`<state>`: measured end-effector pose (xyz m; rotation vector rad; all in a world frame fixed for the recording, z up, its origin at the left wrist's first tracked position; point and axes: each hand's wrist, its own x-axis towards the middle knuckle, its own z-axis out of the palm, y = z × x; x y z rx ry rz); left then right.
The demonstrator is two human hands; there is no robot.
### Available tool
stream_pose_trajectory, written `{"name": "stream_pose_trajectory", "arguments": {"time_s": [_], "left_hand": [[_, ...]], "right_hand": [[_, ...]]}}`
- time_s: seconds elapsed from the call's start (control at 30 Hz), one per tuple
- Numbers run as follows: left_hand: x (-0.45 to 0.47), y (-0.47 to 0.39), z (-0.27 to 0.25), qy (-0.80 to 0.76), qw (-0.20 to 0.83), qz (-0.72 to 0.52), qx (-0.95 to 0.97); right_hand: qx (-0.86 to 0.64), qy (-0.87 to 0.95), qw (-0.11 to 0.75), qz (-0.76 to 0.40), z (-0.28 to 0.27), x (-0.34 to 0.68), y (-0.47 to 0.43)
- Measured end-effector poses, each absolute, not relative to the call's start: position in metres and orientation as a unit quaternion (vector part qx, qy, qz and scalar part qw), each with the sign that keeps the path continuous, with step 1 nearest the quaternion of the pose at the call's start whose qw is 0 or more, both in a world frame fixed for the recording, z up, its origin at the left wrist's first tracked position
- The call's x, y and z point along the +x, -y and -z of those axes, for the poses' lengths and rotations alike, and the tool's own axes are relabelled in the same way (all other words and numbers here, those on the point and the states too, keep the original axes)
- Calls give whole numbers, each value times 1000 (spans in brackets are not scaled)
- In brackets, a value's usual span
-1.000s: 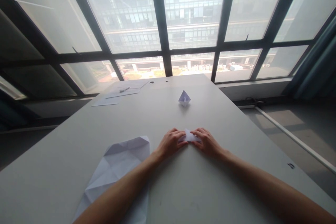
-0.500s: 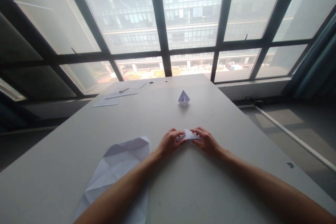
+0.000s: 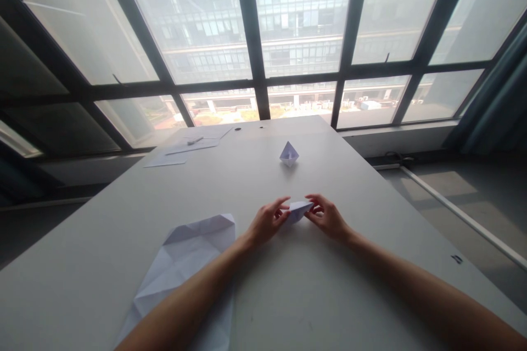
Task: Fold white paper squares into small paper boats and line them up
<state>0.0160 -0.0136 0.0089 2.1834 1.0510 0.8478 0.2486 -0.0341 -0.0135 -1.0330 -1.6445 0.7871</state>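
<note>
Two ends of a folded paper (image 3: 299,211) are pinched, apparently for steadiness, by the left hand (image 3: 267,222) and right hand (image 3: 329,219) inside the right edge of the table (image 3: 272,296), while a boat-like paper (image 3: 289,154) is set nearer the far edge.

The folded paper (image 3: 300,212) is between my left hand (image 3: 267,222) and my right hand (image 3: 328,220), above the near half of the table (image 3: 313,290). Straight beyond it, well apart, the paper boat (image 3: 289,154) stands on the tabletop. To my left, the creased sheet (image 3: 177,258) lies on the table, with my left forearm (image 3: 206,277) crossing over it. At the far left, flat papers (image 3: 175,151) overlap, and a pen-like item (image 3: 195,140) rests on them. A cable hole (image 3: 237,129) is near the table's far edge, right of those papers. Behind the table runs the window (image 3: 304,22), with a curtain (image 3: 500,93) at its right end.
</note>
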Motion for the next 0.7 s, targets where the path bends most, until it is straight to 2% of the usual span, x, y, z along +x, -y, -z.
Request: {"name": "stream_pose_trajectory", "arguments": {"time_s": [0.33,0.6,0.7], "left_hand": [[18,16,-12,-382,250,-315,832],[18,16,-10,-396,290,-319,811],[18,16,-11,-407,263,-318,815]], "right_hand": [[-429,717,521,-172,8,245,38],[-391,785,467,-115,5,246,38],[-375,814,430,-115,9,247,36]]}}
